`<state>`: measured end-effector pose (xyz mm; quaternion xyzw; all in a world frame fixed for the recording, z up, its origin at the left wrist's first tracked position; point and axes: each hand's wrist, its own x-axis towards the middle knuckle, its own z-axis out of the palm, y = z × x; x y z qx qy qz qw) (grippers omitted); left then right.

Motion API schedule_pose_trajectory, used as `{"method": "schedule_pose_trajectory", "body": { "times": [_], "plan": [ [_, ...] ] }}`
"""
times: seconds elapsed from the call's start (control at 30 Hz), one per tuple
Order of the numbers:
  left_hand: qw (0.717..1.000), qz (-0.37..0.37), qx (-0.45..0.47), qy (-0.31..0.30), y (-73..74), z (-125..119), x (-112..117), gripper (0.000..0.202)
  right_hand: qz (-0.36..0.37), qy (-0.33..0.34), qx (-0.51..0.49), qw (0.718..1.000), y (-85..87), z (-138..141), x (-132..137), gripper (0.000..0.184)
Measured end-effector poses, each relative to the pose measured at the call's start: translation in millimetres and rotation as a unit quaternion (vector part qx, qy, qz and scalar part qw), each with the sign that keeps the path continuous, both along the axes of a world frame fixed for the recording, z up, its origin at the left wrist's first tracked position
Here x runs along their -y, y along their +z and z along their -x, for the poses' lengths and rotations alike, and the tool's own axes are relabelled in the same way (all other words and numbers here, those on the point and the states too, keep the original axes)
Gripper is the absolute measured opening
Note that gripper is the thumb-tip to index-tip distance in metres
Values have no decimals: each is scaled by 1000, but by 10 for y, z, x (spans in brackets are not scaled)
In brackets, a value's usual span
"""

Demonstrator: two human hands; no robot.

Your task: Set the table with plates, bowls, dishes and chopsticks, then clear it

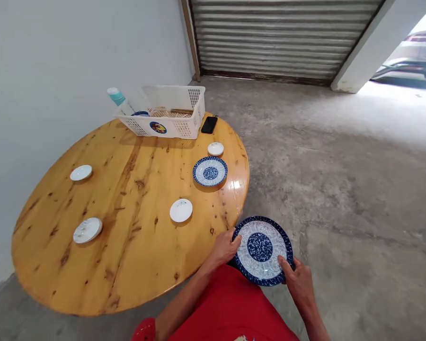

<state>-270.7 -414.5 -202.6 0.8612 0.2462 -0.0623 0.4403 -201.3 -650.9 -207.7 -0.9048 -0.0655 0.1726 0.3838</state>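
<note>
A blue-and-white patterned plate (pixel 261 250) is held by both hands just off the right edge of the round wooden table (pixel 128 208), possibly atop more plates, though I cannot tell. My left hand (pixel 224 247) grips its left rim, fingers curled over the edge. My right hand (pixel 298 279) grips its lower right rim, thumb on top. A second blue-and-white plate (pixel 210 171) lies flat on the table near its right side. Beyond it sits a small white dish (pixel 216 148).
More small white dishes (pixel 181 210) (pixel 87 230) (pixel 81 172) lie on the table. A white plastic basket (pixel 166 112) with chopsticks, a bottle (pixel 118 98) and a black phone (pixel 209 124) stand at the far edge. Wall on the left, concrete floor (pixel 341 180) and a metal shutter on the right.
</note>
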Motion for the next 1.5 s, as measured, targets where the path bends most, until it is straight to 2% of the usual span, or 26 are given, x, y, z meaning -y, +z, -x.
{"method": "schedule_pose_trajectory", "body": {
  "times": [0.17, 0.33, 0.43, 0.57, 0.7, 0.97, 1.07, 1.2, 1.4, 1.5],
  "plan": [
    [998, 37, 24, 36, -60, -641, -194, 22, 30, 5, -56, 998, 143, -825, -267, 43],
    [993, 51, 14, 110, -80, -1038, -544, 24, 67, 101, 8, 993, 186, -1589, -817, 44],
    [987, 30, -4, 157, -48, -1129, -810, 23, 56, 160, 28, 985, 139, -1888, -1208, 44],
    [976, -22, -22, 216, 64, -1153, -1156, 23, -1, 208, -29, 978, 121, -2143, -1748, 42],
    [957, -47, -10, 286, 151, -1152, -1424, 28, -25, 262, -47, 964, 125, -2370, -2299, 42],
    [911, -50, -30, 407, 60, -1196, -1765, 41, -24, 392, -25, 919, -38, -2756, -3208, 40],
    [897, -56, -43, 436, 50, -1240, -1836, 36, -1, 442, -13, 897, -74, -2853, -3463, 41],
    [882, -57, -113, 455, 70, -1321, -1901, 28, 34, 529, 38, 847, -94, -2986, -3730, 43],
    [869, -79, -208, 442, 93, -1407, -1964, 36, 87, 629, 101, 766, -187, -3174, -3994, 44],
    [868, -85, -238, 427, 126, -1427, -2001, 39, 136, 668, 113, 723, -167, -3215, -4087, 43]
  ]
}}
